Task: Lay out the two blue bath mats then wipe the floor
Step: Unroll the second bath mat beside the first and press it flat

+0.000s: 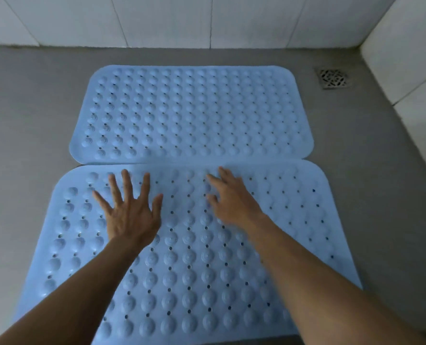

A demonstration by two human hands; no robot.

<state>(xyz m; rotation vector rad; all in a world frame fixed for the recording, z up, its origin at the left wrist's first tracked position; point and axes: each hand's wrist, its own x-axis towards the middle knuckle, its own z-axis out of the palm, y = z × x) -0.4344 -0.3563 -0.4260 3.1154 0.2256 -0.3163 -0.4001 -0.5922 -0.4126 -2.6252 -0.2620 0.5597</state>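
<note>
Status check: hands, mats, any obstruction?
Both hands open, left hand and right hand on near mat. Far mat flat, edges meeting. Floor drain uncovered.

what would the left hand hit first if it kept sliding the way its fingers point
Probably the near edge of the far bath mat, just past the near bath mat that the left hand lies on; the tiled wall is beyond.

Bumpy, seemingly rubber mats (192, 113) on matt floor (32, 108); metal drain grate (334, 77).

Both mats (192, 113) (194, 270) pale blue, dimpled, perforated; floor (27, 108) grey; wall tiles (157, 18) white.
</note>
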